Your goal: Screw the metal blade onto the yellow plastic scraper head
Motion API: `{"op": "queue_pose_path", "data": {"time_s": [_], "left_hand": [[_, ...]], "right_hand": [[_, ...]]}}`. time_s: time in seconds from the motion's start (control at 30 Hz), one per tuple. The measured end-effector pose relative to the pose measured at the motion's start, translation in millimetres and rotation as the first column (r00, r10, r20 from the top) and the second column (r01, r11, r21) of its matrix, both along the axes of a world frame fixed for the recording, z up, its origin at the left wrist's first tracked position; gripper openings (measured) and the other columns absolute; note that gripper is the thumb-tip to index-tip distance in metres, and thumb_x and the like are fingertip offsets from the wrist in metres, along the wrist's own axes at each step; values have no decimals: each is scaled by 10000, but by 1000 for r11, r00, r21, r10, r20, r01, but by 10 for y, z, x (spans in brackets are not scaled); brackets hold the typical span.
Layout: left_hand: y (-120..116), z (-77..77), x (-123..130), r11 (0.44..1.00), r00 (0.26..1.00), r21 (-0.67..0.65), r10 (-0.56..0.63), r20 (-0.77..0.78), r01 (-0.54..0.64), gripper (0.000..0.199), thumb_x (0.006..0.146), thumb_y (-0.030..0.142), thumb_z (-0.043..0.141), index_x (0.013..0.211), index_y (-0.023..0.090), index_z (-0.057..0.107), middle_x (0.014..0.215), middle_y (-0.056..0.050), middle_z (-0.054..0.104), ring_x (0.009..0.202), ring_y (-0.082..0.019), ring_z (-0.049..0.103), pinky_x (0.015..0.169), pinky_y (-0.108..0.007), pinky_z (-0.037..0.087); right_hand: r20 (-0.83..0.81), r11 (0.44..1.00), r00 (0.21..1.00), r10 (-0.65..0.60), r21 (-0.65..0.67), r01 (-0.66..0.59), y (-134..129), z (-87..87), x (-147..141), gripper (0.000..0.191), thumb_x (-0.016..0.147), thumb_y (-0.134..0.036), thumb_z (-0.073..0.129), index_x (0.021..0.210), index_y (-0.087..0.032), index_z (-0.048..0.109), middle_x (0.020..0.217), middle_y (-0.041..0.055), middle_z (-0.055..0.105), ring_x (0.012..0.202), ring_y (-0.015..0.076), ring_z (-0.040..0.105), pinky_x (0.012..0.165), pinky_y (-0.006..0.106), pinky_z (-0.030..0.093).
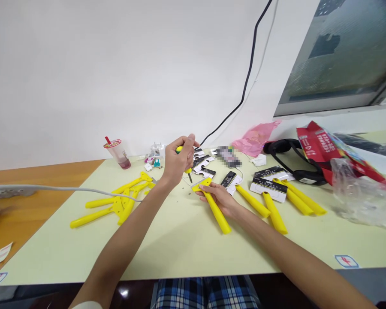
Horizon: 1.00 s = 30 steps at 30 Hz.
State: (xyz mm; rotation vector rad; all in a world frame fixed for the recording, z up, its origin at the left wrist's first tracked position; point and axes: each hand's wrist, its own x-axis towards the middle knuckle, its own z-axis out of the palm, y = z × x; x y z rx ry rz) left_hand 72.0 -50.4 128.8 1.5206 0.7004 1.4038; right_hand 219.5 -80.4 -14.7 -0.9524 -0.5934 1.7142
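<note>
My left hand (177, 159) grips a small screwdriver (188, 171) with a yellow-green handle, held upright, tip pointing down at the head of a yellow scraper (214, 206). My right hand (219, 197) holds that yellow scraper flat on the pale table (180, 244), fingers wrapped over its upper handle. Several tiny screws lie on the table just left of the scraper head.
A pile of yellow scrapers (117, 201) lies at the left; more with card labels (276, 201) lie at the right. A drink cup (118, 153), a pink bag (255, 138), a red packet (331, 150), clear plastic (363, 193) and a black cable (244, 92) stand farther back.
</note>
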Motion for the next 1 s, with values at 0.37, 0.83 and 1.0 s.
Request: {"op": "queue_pose_path", "data": {"time_s": [0.37, 0.83, 1.0], "left_hand": [[210, -525, 248, 989, 987, -41, -135, 88, 139, 554, 899, 716, 715, 749, 199, 588, 548, 87, 314, 407, -41, 259, 398, -230, 216], [211, -597, 247, 983, 977, 74, -175, 125, 167, 478, 913, 610, 767, 718, 192, 641, 512, 83, 375, 381, -43, 315, 371, -232, 262], [215, -619, 236, 980, 976, 106, -182, 121, 169, 455, 964, 570, 725, 722, 195, 638, 519, 81, 368, 380, -47, 314, 376, -246, 251]], "right_hand": [[-53, 1000, 998, -18, -14, 17, 41, -11, 62, 133, 883, -56, 759, 987, -125, 711, 1014, 104, 792, 866, 198, 812, 635, 225, 673], [-1, 999, 1000, -4, -45, 4, 73, -58, 74, 141, 861, -55, 785, 950, -144, 722, 1041, 90, 805, 810, 190, 810, 580, 216, 665], [19, 999, 1000, -7, -42, 8, 65, -54, 60, 139, 853, -62, 801, 933, -144, 722, 1070, 91, 800, 821, 196, 813, 586, 221, 673]]}}
